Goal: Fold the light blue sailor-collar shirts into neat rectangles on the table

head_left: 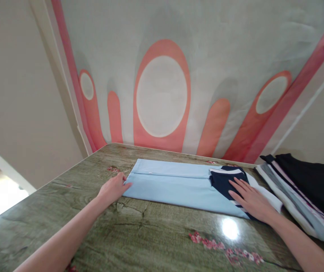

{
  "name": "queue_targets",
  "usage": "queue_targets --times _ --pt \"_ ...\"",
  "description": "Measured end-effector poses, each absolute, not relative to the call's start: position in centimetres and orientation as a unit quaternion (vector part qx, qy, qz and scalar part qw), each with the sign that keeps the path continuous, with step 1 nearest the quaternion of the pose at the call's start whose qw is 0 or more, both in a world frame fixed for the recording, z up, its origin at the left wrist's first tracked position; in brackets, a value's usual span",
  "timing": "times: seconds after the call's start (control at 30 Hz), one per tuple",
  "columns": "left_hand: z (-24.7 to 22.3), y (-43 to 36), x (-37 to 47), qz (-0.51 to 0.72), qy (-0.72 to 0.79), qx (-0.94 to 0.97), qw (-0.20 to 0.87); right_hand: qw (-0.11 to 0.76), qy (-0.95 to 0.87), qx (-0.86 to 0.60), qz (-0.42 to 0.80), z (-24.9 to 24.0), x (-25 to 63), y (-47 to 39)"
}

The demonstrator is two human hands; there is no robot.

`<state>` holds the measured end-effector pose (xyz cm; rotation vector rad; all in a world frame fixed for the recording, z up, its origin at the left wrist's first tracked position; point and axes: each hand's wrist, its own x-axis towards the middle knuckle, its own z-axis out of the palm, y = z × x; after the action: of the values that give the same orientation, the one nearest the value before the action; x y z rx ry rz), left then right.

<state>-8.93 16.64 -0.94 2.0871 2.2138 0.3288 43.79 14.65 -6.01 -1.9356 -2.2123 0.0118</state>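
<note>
A light blue garment (176, 189) with a navy and white section (227, 181) at its right end lies folded into a long strip on the table. At the strip's left end, my left hand (116, 187) touches the edge, its thumb on top and its other fingers at the side, partly curled. My right hand (251, 198) lies flat on the navy section, fingers spread. A white part of the cloth shows just beyond that hand.
A pile of folded clothes (309, 192), black on top with grey, pink and white layers, lies at the right. The wood-patterned table (150, 238) meets a wall (207, 49) with orange and pink shapes.
</note>
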Motion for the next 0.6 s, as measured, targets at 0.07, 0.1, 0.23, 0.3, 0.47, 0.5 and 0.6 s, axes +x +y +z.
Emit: queue_targets --times 0.07,0.1,0.23,0.3,0.47,0.5,0.6 --pt "-0.2 16.1 -8.4 0.091 0.712 0.696 0.032 0.100 -0.748 -0.656 0.002 -5.9 43.7 14.6" --pt "0.1 15.9 -8.2 0.083 0.707 0.702 0.029 0.099 -0.749 -0.655 0.000 -5.9 43.7 14.6" --pt "0.4 15.5 -8.7 0.047 0.707 0.705 0.039 0.095 -0.749 -0.656 -0.019 -6.2 43.9 14.8" --pt "0.1 15.4 -9.4 0.049 0.705 0.705 0.062 0.093 -0.749 -0.655 -0.026 -6.5 44.1 15.0" --pt "-1.3 15.2 -10.5 0.217 0.632 0.730 0.143 0.080 -0.756 -0.649 -0.033 -7.7 44.9 15.7" --pt "-1.4 15.1 -10.5 0.257 0.621 0.726 0.148 0.076 -0.756 -0.649 -0.033 -7.9 45.1 15.8" --pt "-1.3 15.2 -10.5 0.317 0.616 0.704 0.156 0.074 -0.759 -0.646 -0.034 -8.2 45.4 16.0"
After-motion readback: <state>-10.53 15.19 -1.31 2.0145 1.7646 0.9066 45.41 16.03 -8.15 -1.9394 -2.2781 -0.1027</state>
